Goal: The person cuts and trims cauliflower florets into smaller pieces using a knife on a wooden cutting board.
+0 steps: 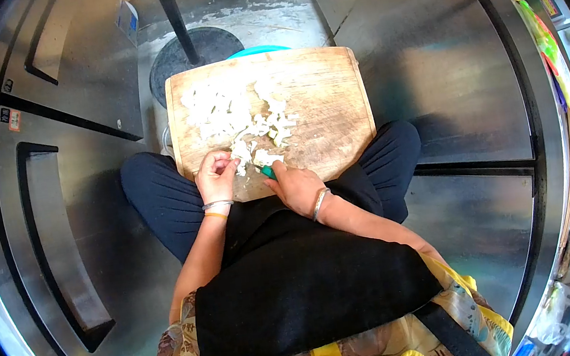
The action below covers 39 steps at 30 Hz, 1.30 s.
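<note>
A wooden cutting board rests across my lap, with many small white cauliflower pieces spread over its left and middle parts. My left hand is at the board's near edge, its fingertips pinching a cauliflower floret. Beside it, my right hand is wrapped round the green handle of a small knife. Most of the blade is hidden by another pale cauliflower chunk just past the handle.
Steel cabinet doors rise on the right, and a steel fridge with black handles stands on the left. Behind the board are a round black base with a pole and a blue rim. A black apron covers my lap.
</note>
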### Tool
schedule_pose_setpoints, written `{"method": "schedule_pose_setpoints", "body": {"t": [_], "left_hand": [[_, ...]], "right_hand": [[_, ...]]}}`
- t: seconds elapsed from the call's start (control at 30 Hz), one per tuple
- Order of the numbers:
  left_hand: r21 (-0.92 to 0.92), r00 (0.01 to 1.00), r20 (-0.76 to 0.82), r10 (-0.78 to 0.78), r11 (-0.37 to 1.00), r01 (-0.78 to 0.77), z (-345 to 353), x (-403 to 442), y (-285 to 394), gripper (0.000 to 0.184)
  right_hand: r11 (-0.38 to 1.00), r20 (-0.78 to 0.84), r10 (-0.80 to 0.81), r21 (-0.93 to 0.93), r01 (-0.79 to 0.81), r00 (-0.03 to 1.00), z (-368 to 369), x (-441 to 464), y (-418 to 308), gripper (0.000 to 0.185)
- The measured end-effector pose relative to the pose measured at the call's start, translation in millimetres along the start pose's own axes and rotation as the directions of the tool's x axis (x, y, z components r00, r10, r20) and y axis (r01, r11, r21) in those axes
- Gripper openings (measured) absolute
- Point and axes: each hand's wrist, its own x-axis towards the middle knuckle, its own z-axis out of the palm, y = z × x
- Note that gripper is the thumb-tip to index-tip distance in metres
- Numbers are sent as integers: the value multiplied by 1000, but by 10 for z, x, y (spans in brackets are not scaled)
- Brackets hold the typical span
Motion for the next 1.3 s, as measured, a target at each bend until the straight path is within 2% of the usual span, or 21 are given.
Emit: {"method": "schedule_pose_setpoints", "body": {"t": [0.53,0.63,0.7,0.83,0.9,0.93,0.97,1.0,1.03,1.07,1.1,1.17,1.23,1.27,1.3], "left_hand": [[24,999,7,33,999,-33,18,31,-88,18],[8,998,27,51,999,-51,25,25,-53,17],[79,998,-4,68,995,-67,32,23,-21,16],[59,994,-32,102,993,-100,30,62,-111,12],[-99,993,-110,49,993,-60,-16,90,-178,14],[-226,996,-90,15,973,-35,-57,92,-129,11],[-223,995,-95,14,974,-35,-95,99,-139,11],[-345,996,-84,-12,938,-18,-138,114,-150,11],[-462,997,-68,-35,887,0,-172,122,-160,11],[-459,997,-70,-35,888,-1,-191,120,-158,11],[-542,993,-48,-106,838,63,-200,120,-152,12],[-688,972,19,-234,702,183,-208,138,-140,14],[-676,972,14,-236,713,183,-191,147,-172,17],[-665,968,12,-251,721,195,-184,141,-179,18],[-655,964,8,-266,727,207,-183,133,-186,19]], "right_hand": [[998,-1,65,-14,-65,998,223,152,63,31],[994,32,100,-41,-98,994,265,200,95,31],[990,90,138,-20,-136,986,338,243,165,31],[995,114,100,-39,-96,989,337,269,205,34],[996,106,93,-7,-93,990,301,232,226,31],[996,106,87,-8,-87,991,321,204,275,31],[996,6,-36,82,35,999,356,165,342,31],[974,-104,-148,159,163,984,391,138,409,31],[973,-103,-150,161,166,983,332,101,399,31],[968,-70,-87,231,101,994,223,54,350,31],[954,-35,-24,298,33,999,162,32,325,31],[945,-64,12,326,9,998,128,42,308,29],[954,-228,-41,279,106,973,89,55,257,28],[954,-231,-40,281,106,972,106,92,236,28],[962,-322,-80,222,157,943,140,148,213,30]]}}
